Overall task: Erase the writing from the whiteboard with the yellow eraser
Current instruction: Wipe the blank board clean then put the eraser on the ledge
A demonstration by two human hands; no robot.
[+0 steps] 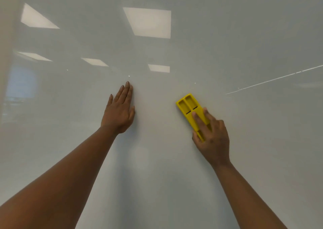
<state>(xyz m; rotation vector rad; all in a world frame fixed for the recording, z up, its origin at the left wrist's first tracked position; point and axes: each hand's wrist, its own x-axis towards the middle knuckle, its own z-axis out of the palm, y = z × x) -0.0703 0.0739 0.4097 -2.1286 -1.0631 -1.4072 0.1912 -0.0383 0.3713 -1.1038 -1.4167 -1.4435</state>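
text: none legible | whiteboard [174, 54]: bare of readable writing, only ceiling-light reflections | yellow eraser [189, 109]: no label, brand or number visible on its back

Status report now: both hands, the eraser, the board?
Left hand flat on whiteboard. Right hand presses yellow eraser to board. No writing visible. Nothing in the way.

Light reflections [148, 22]: 5 pale, 4-sided patches mirrored on the glossy surface; 2 large ones in the upper part, 3 smaller ones in a row below.
Bluish reflection [21, 82]: soft, blurred patch at the far left; what it mirrors cannot be told.
Thin line [274, 79]: bright streak at the right, rising toward the right edge.
Left strip [6, 36]: beige vertical band along the left edge.
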